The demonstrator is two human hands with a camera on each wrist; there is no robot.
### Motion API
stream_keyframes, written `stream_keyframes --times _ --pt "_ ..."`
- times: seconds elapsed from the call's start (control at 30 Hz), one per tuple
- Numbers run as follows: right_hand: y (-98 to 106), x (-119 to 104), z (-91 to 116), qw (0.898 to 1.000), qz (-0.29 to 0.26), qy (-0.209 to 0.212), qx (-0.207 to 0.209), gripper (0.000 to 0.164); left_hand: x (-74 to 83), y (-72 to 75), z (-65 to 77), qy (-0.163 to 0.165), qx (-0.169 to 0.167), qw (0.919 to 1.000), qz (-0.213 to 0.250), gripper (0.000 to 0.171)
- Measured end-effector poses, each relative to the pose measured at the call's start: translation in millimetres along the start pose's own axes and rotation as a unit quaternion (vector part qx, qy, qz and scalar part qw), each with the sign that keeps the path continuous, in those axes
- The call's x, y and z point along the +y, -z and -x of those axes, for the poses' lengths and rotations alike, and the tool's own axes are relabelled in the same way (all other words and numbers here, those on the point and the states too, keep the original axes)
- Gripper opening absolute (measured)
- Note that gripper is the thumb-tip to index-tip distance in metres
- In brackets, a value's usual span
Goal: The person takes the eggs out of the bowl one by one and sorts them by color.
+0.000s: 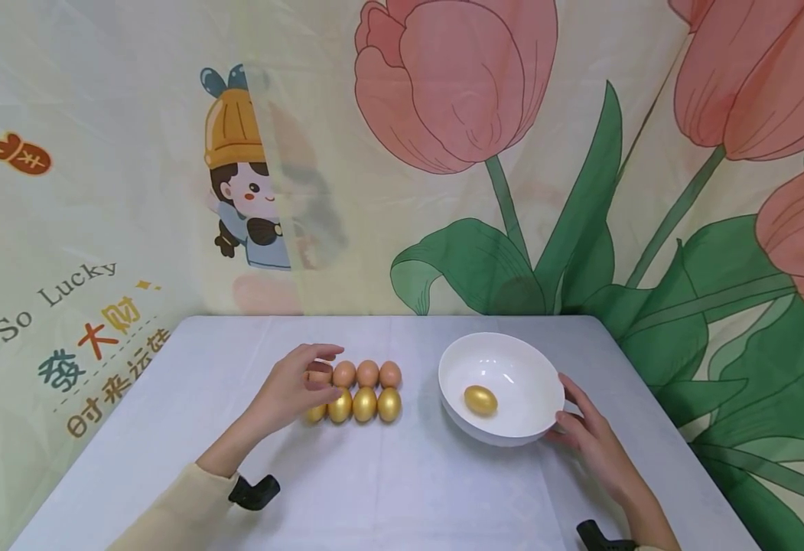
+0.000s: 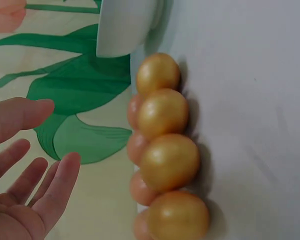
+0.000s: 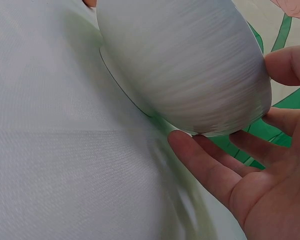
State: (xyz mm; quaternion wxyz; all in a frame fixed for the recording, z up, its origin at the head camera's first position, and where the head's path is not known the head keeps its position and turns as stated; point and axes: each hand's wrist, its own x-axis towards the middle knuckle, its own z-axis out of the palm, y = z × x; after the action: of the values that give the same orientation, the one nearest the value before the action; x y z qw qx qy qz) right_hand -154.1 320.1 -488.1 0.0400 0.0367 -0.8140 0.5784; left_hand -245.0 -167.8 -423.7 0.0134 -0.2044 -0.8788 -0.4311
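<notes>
My left hand (image 1: 290,392) hovers over the left end of two rows of eggs, fingers spread and holding nothing. The back row is brown eggs (image 1: 368,374), the leftmost partly hidden by the hand. In front stand several gold eggs (image 1: 364,405); the left wrist view shows the gold eggs (image 2: 170,162) apart from the fingers. To their right is a white bowl (image 1: 501,363) with a single gold egg (image 1: 480,400) inside. My right hand (image 1: 596,438) holds the bowl's right side, and in the right wrist view its fingertips touch the bowl's outer wall (image 3: 190,65).
A white cloth (image 1: 402,490) covers the table. Behind it hangs a backdrop (image 1: 333,291) printed with tulips and a cartoon figure. Black wrist bands (image 1: 255,493) sit on both forearms.
</notes>
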Motion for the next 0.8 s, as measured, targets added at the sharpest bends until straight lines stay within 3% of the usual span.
stream_keyframes --times 0.27,0.53,0.8 --pt "-1 1 -1 1.000 -0.005 -0.004 -0.002 0.067 38.1 -19.1 -20.6 -0.037 -0.019 0.9989 0.024 0.069" --pt "-1 0 -1 1.000 -0.004 -0.004 -0.001 0.067 65.0 -41.8 -37.8 -0.042 -0.050 0.9956 0.068 0.070" --pt "0 1 0 1.000 -0.002 0.002 0.001 0.066 88.3 -73.8 -56.4 -0.041 -0.090 0.9897 0.103 0.068"
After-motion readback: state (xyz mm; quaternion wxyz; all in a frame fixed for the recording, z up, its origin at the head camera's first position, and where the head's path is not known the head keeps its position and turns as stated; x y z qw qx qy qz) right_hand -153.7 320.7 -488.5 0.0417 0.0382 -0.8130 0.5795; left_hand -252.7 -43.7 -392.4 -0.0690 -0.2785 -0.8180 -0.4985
